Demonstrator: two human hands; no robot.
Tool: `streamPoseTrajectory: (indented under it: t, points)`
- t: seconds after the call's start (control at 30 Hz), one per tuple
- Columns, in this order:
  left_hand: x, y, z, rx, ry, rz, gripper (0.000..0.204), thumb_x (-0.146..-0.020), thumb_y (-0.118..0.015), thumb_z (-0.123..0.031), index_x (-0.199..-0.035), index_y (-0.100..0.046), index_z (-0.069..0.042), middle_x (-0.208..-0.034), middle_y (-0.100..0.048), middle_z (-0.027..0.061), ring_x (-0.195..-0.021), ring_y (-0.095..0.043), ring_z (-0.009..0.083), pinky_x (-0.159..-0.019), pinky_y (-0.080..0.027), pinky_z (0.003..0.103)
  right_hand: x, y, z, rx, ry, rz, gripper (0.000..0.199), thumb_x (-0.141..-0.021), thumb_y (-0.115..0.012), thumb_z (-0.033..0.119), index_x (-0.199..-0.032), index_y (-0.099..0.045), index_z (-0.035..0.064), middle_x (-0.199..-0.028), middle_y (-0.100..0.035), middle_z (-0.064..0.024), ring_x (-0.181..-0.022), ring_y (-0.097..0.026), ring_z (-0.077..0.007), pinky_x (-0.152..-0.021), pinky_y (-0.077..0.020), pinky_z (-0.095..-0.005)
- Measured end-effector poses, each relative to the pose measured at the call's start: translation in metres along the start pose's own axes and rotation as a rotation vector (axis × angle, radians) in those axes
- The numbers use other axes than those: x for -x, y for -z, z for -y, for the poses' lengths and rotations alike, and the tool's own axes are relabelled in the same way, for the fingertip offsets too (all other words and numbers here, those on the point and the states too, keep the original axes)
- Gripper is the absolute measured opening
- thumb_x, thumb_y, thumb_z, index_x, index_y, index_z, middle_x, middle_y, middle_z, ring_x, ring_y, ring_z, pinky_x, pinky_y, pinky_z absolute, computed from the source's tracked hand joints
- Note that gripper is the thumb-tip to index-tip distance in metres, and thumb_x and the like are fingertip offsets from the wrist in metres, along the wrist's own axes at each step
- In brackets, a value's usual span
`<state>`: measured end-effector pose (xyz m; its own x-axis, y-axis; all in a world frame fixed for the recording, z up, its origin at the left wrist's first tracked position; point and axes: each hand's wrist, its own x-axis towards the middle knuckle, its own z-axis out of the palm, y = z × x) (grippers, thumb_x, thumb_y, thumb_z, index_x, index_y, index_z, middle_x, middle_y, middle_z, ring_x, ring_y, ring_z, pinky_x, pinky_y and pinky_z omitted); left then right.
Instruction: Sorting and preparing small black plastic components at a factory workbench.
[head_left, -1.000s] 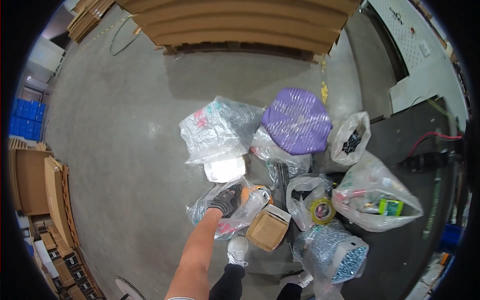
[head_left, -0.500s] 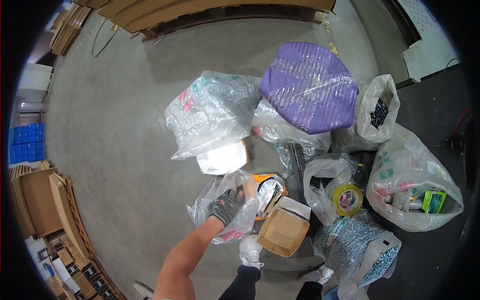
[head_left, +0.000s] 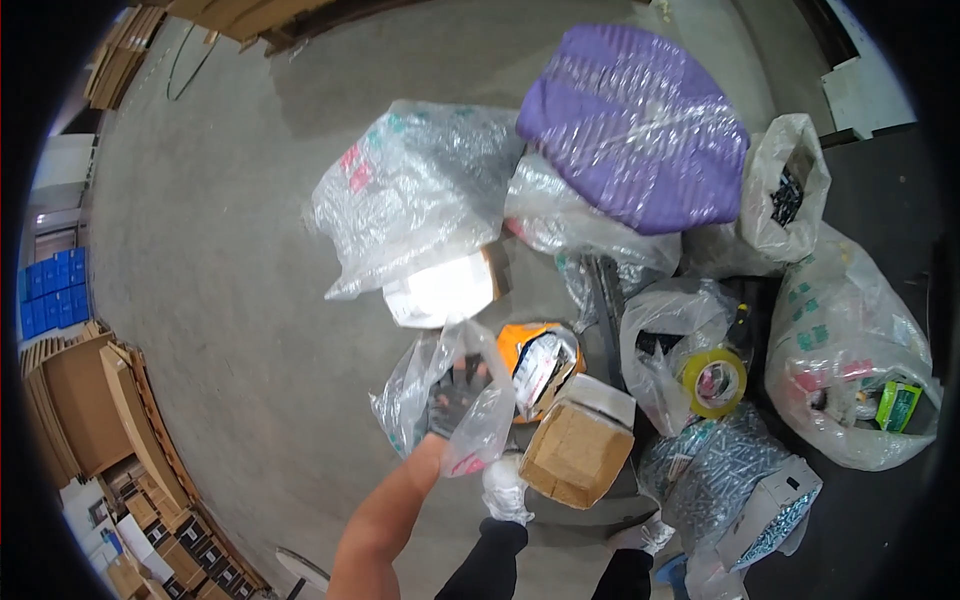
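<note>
My left hand [head_left: 458,395], in a grey fingerless glove, reaches inside a clear plastic bag [head_left: 400,400] on the floor. Through the film its fingers look stretched and slightly apart, with nothing visible held. The bag's mouth gathers around my wrist. Beside it on the right are an orange package [head_left: 518,348] with a silvery-white torn front and an open brown cardboard box [head_left: 578,455]. A white box [head_left: 440,290] lies just beyond, partly under a large clear bag [head_left: 425,190]. My right hand is out of view.
A purple bundle wrapped in film [head_left: 635,130] sits at the back. To the right are a roll of yellow tape [head_left: 715,382], a bag of screws [head_left: 720,470], a sack with dark pieces [head_left: 785,195] and a bulging sack [head_left: 840,330]. My white-covered shoes [head_left: 507,488] stand close by.
The view has shifted and come slightly closer. My left hand stays in the clear bag, now more behind its film, and the bag's mouth has risen around it.
</note>
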<state>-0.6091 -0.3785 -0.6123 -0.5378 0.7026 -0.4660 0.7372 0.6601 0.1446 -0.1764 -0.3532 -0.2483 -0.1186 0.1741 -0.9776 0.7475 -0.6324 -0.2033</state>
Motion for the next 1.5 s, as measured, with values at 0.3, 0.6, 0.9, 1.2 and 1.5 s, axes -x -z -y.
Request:
streamPoseTrajectory:
  t: [0.3, 0.6, 0.9, 1.2, 1.5]
  points:
    - [-0.014, -0.039, -0.025, 0.445, -0.016, -0.373, 0.070, -0.082, -0.065, -0.024, -0.143, -0.037, -0.004, -0.147, -0.025, 0.0321, -0.133, -0.029, 0.0502, -0.111, -0.028, 0.051, 0.013, 0.007, 0.008, 0.199, -0.004, -0.118, 0.010, -0.090, -0.059, 0.001, -0.098, -0.066, 0.0028, -0.087, -0.066, -0.0057, -0.082, -0.061, -0.0130, -0.073, -0.0483, -0.0259]
    - [-0.028, 0.023, -0.034, 0.240, 0.141, 0.293, 0.068, -0.084, -0.057, -0.042, -0.141, -0.042, -0.008, -0.147, -0.030, 0.0276, -0.136, -0.028, 0.0463, -0.112, -0.026, 0.053, 0.010, 0.003, 0.002, 0.073, 0.039, -0.110, 0.011, -0.093, -0.061, 0.010, -0.099, -0.066, 0.0023, -0.088, -0.066, -0.0050, -0.083, -0.061, -0.0129, -0.076, -0.0497, -0.0273]
    - [-0.046, 0.051, -0.039, 0.271, 0.146, 0.321, 0.064, -0.074, -0.067, -0.042, -0.129, -0.051, -0.013, -0.133, -0.042, 0.0251, -0.121, -0.044, 0.0462, -0.101, -0.039, 0.051, 0.011, -0.003, 0.017, 0.044, 0.053, -0.134, 0.010, -0.093, -0.060, 0.008, -0.098, -0.066, 0.0026, -0.087, -0.067, -0.0046, -0.081, -0.061, -0.0117, -0.075, -0.0499, -0.0265]
    - [-0.024, -0.049, -0.026, 2.026, 0.512, -0.031, 0.037, -0.087, -0.065, -0.043, -0.103, -0.062, -0.009, -0.088, -0.061, 0.0017, -0.076, -0.055, 0.0158, -0.072, -0.050, 0.034, 0.014, 0.008, 0.011, -0.035, 0.109, -0.127, 0.010, -0.093, -0.060, 0.007, -0.098, -0.066, 0.0022, -0.086, -0.066, -0.0038, -0.081, -0.060, -0.0111, -0.074, -0.0498, -0.0262]
    - [0.004, 0.068, 0.024, 1.831, 0.405, 0.144, 0.032, -0.089, -0.064, -0.039, -0.099, -0.063, -0.009, -0.089, -0.064, 0.0018, -0.073, -0.056, 0.0167, -0.070, -0.048, 0.030, 0.026, 0.021, 0.011, -0.139, 0.117, -0.077, 0.014, -0.094, -0.062, 0.015, -0.100, -0.067, 0.0025, -0.085, -0.062, 0.0007, -0.079, -0.056, -0.0083, -0.072, -0.0458, -0.0230]
